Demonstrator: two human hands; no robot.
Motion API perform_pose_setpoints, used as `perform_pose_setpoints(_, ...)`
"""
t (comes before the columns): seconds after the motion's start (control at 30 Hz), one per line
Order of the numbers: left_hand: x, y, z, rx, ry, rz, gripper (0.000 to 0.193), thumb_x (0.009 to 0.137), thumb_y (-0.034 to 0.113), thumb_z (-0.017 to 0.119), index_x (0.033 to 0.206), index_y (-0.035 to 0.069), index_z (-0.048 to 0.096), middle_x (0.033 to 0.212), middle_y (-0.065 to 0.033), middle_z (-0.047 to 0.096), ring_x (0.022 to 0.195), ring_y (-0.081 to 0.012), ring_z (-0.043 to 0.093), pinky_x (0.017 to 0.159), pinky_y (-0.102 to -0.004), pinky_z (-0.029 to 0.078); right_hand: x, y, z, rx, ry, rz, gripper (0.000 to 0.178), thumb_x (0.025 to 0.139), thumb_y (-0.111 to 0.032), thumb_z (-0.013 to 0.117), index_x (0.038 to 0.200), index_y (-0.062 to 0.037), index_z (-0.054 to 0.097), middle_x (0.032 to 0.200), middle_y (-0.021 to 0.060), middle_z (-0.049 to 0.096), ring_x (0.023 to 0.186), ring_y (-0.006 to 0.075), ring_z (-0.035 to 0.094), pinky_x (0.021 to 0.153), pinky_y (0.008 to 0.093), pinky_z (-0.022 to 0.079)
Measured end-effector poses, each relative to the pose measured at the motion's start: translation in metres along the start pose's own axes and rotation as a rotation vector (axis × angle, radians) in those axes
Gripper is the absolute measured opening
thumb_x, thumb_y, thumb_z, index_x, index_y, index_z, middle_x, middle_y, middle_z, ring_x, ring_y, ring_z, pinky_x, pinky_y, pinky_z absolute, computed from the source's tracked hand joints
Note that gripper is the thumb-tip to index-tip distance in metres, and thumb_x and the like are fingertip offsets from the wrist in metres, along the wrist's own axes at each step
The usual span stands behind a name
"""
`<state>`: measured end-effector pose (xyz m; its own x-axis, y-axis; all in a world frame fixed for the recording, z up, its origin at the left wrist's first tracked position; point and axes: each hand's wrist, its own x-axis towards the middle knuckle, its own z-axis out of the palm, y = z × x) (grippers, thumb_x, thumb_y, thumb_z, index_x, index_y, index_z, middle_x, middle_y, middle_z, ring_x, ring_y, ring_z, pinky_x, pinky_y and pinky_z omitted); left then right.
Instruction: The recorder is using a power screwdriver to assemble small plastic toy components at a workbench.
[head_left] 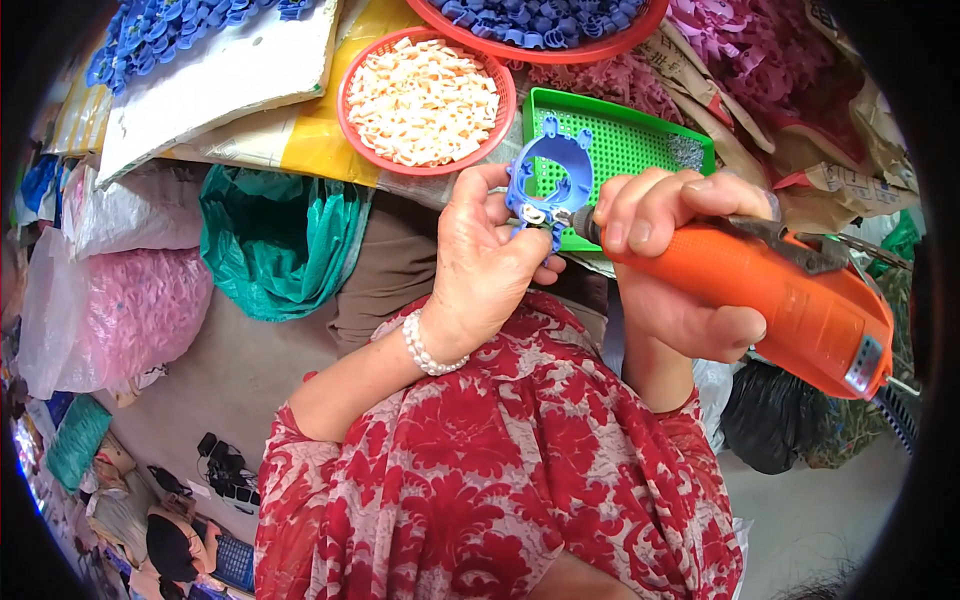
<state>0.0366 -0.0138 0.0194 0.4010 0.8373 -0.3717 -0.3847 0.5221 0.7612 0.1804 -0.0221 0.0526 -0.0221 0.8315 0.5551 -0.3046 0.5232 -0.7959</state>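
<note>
My left hand (483,245) pinches a blue ring-shaped plastic part (572,150) with small lugs on its rim. A small white piece (533,214) sits on the ring's lower edge, beside my thumb. My right hand (680,215) is wrapped round an orange electric screwdriver (770,300), held almost level. Its dark tip points left and meets the blue part next to the white piece; the exact contact is too small to make out. Behind the ring lies a green perforated tray (640,128) with a heap of tiny metal screws (686,152) in its right corner.
A red basket (345,110) of small cream pieces stands behind my left hand. Farther back are a red basin (560,55) of blue parts and a white board (215,100) bearing more. Pink parts (740,50) heap at the right. A green bag (285,270) hangs open at the table's edge.
</note>
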Motion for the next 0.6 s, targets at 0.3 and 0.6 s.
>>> perform_pose_setpoints(0.3, -0.003, 0.006, 0.005, -0.005, -0.002, 0.009, 0.043, 0.076, -0.006, 0.050, 0.115, -0.001, 0.033, 0.097, -0.0151, 0.056, 0.063, -0.0139, 0.060, 0.051, -0.0231, 0.051, 0.002, -0.007, -0.003, 0.029, -0.024, -0.049, 0.073, 0.074, -0.065, 0.057, 0.116, -0.0058, 0.046, 0.081, 0.0048, 0.052, 0.071, 0.0189, 0.051, 0.068, 0.0350, 0.041)
perform_pose_setpoints(0.6, 0.000, 0.022, -0.010, -0.005, 0.033, 0.120, 0.045, 0.076, -0.008, 0.050, 0.117, -0.003, 0.031, 0.103, -0.0162, 0.054, 0.068, -0.0167, 0.062, 0.055, -0.0227, 0.055, -0.003, 0.013, -0.032, -0.013, 0.294, 0.037, 0.068, 0.079, -0.059, 0.054, 0.115, -0.0029, 0.043, 0.077, 0.0073, 0.054, 0.066, 0.0186, 0.052, 0.061, 0.0310, 0.045)
